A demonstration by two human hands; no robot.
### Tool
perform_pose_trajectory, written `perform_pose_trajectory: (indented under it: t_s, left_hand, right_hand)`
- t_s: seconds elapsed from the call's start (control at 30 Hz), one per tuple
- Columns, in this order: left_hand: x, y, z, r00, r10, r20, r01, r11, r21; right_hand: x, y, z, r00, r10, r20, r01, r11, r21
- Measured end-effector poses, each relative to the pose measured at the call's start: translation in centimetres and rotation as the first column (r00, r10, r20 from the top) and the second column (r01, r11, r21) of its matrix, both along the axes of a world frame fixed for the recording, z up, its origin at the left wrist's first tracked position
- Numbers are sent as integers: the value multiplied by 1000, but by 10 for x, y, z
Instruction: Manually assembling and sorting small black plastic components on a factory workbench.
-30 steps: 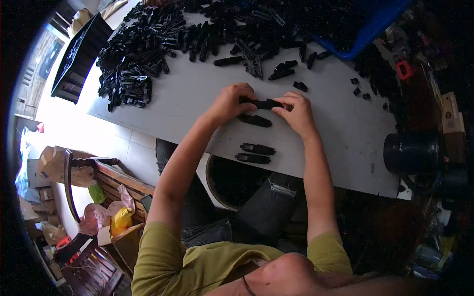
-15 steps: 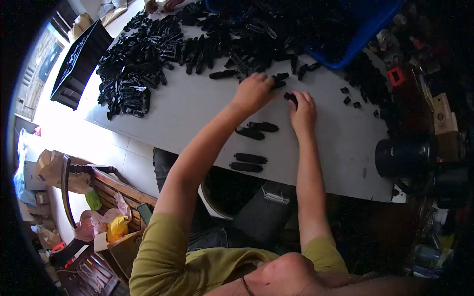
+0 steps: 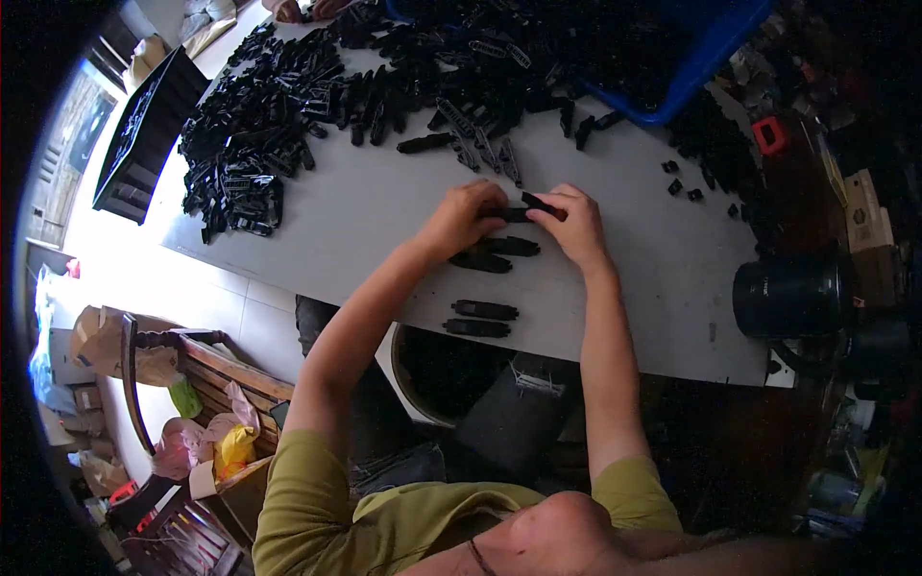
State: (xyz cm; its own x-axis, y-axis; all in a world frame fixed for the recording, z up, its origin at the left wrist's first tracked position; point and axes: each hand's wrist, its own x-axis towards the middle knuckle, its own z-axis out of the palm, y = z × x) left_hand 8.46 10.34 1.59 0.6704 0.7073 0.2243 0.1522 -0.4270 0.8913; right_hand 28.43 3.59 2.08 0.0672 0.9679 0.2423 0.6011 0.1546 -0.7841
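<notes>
My left hand (image 3: 459, 219) is closed on a long black plastic piece (image 3: 513, 215), held low over the table. Close beside it, my right hand (image 3: 582, 230) pinches another black plastic part (image 3: 544, 204), tilted, its end at or near the first piece. Whether the two touch, I cannot tell. Just nearer to me lie two black strips, one to the left (image 3: 480, 262) and one to the right (image 3: 513, 247). By the table's near edge, two more black strips, an upper (image 3: 485, 310) and a lower (image 3: 477, 328), lie parallel.
A large heap of black plastic parts (image 3: 279, 115) covers the far side of the pale table (image 3: 384, 211). A blue bin (image 3: 663, 115) stands at the far right, a black crate (image 3: 154, 134) at the left. Dark cylindrical equipment (image 3: 789, 298) sits by the right edge. Another person's hand (image 3: 286, 10) shows at the top.
My left hand has come back toward me from the heap's edge with a black piece. My right hand has shifted slightly left and nearer to me, so both hands now meet.
</notes>
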Motion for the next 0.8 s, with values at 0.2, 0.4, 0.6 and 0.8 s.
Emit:
perform_pose_trajectory:
  t_s: [0.2, 0.4, 0.6, 0.8]
  left_hand:
    - [-4, 7, -5, 996, -11, -84, 9, 1000, -25]
    - [-3, 12, -13, 998, -53, -18, 53, 998, -13]
    - [-21, -4, 0, 981, -163, -107, 185, 949, 255]
    - [-48, 27, -11, 938, 333, -93, -260, 856, 446]
  right_hand:
    - [8, -5, -1, 968, 44, 245, -47, 999, 6]
    - [-1, 5, -10, 933, 113, 342, -166, 977, 133]
    - [37, 10, -17, 987, -30, 161, -2, 981, 196]
    - [177, 10, -32, 457, -721, 521, 571, 686, 450]
